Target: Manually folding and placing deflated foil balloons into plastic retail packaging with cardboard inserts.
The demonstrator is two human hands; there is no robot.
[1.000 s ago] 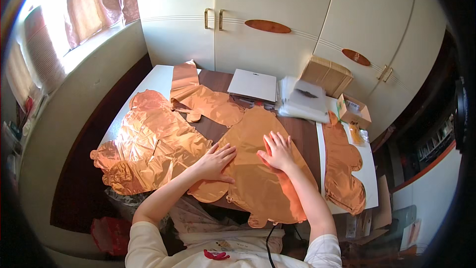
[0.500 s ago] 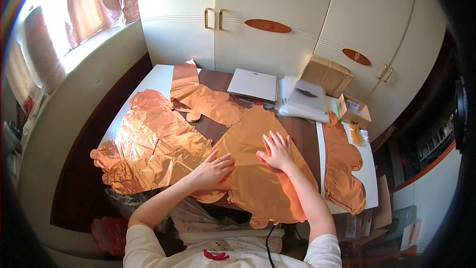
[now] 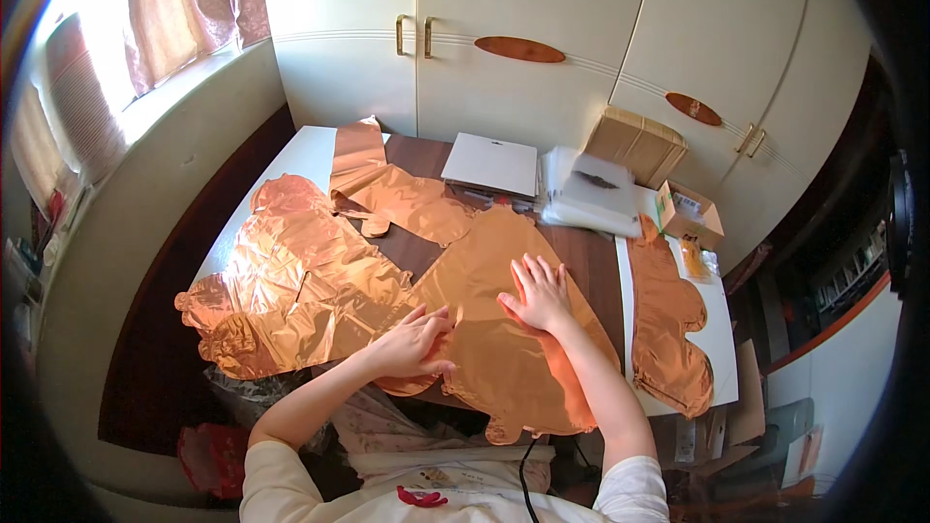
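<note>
Flat, copper-coloured foil balloons lie spread over the table. My right hand (image 3: 539,294) rests with spread fingers on a large smooth foil balloon (image 3: 494,329) in the middle. At that balloon's left edge is my left hand (image 3: 415,345), its fingers stretched out and thumb apart, holding nothing that I can see. Left of it lies a crinkled, shiny foil balloon (image 3: 300,271) with rounded lobes. Behind, another foil piece (image 3: 412,201) reaches toward the table's far edge. A separate lobed foil balloon (image 3: 666,320) lies on the right side.
On the table's far side are a white flat box (image 3: 491,163), a stack of clear plastic bags (image 3: 593,196) and a cardboard box (image 3: 635,143). A small open carton (image 3: 690,213) stands at the back right. White cabinets (image 3: 523,0) rise behind the table (image 3: 601,261).
My left hand has shifted slightly to the left, and its thumb now stands further apart. My right hand stays in nearly the same place on the balloon.
</note>
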